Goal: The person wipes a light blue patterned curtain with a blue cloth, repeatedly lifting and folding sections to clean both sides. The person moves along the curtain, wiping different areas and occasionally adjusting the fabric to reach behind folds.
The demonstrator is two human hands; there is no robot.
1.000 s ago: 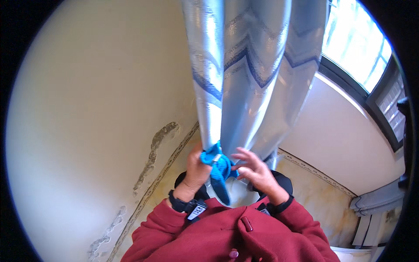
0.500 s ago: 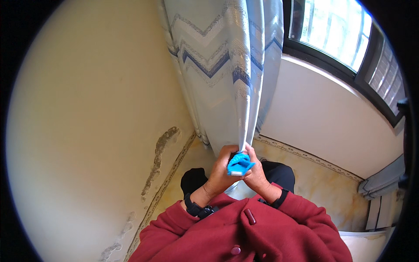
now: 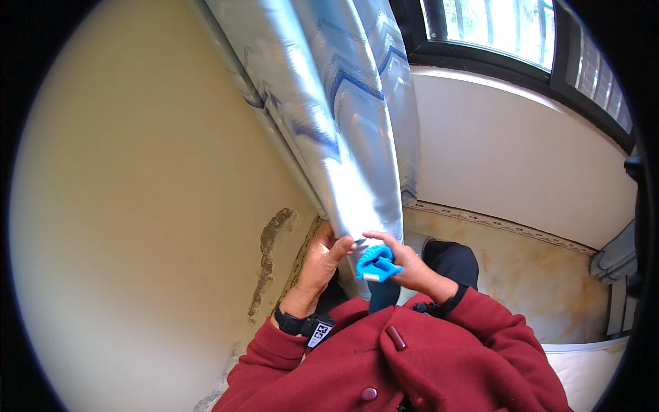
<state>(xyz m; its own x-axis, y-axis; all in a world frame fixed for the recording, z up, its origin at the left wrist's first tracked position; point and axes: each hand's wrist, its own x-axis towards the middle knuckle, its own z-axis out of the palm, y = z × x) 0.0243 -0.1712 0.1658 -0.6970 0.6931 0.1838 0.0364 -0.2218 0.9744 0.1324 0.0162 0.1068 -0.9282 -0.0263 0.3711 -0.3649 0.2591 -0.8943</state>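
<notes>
A pale grey-blue curtain (image 3: 367, 158) with zigzag bands hangs down in front of me, its lower part drawn in between my hands. My left hand (image 3: 317, 266) is closed on the curtain's left side, thumb over the fabric. At the right side, my right hand (image 3: 412, 268) is closed with its index finger laid across the curtain. Against that hand sits a bright blue ribbed cloth piece (image 3: 376, 264), looped open at the top, with a small white tag. The right fingertips are partly hidden behind the blue cloth.
A plain wall (image 3: 158, 172) with a peeling patch (image 3: 270, 254) stands close on the left. At the upper right is a dark-framed window (image 3: 494, 58) above a white wall. Another curtain (image 3: 614, 254) hangs at the far right, over a marbled tile floor (image 3: 515, 288).
My hands have moved apart, the left one leftward, and the gathered curtain has spread wider between them. The blue cloth stays by my right hand. The view has shifted right.
</notes>
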